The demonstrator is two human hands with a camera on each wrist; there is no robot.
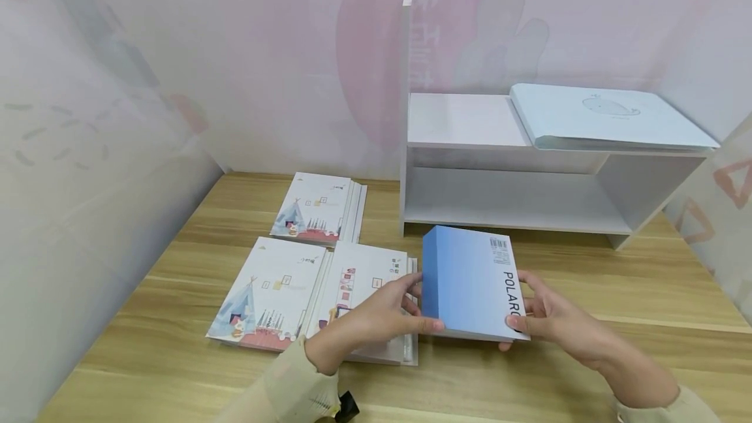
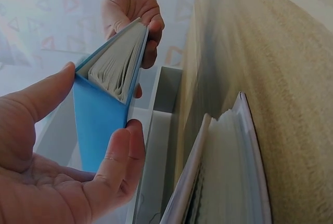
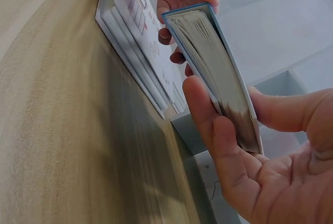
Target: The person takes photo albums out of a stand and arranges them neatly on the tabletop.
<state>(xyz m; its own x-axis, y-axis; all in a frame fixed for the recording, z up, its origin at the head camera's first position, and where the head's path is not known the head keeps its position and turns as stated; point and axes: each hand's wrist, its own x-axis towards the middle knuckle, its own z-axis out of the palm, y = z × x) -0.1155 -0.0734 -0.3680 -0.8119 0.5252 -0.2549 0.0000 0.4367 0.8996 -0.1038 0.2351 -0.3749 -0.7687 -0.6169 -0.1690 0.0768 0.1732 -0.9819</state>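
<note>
A thick blue photo album (image 1: 470,282), marked with "POLARO" lettering and a barcode, is held above the table by both hands. My left hand (image 1: 384,312) grips it along the spine, thumb on one side and fingers on the other, as the left wrist view shows. At the opposite edge, my right hand (image 1: 555,318) pinches the cover between thumb and fingers. In the right wrist view the page edges (image 3: 208,57) show between the covers. Just left of the album lies a white illustrated album (image 1: 370,273), partly hidden by the left hand and forearm.
Two more white albums with tent drawings lie on the wooden table, a nearer one (image 1: 270,289) and a farther one (image 1: 317,204). A white shelf unit (image 1: 517,198) stands at the back right. On its top lies a pale blue whale-print album (image 1: 611,116). Printed wall sheeting surrounds the table.
</note>
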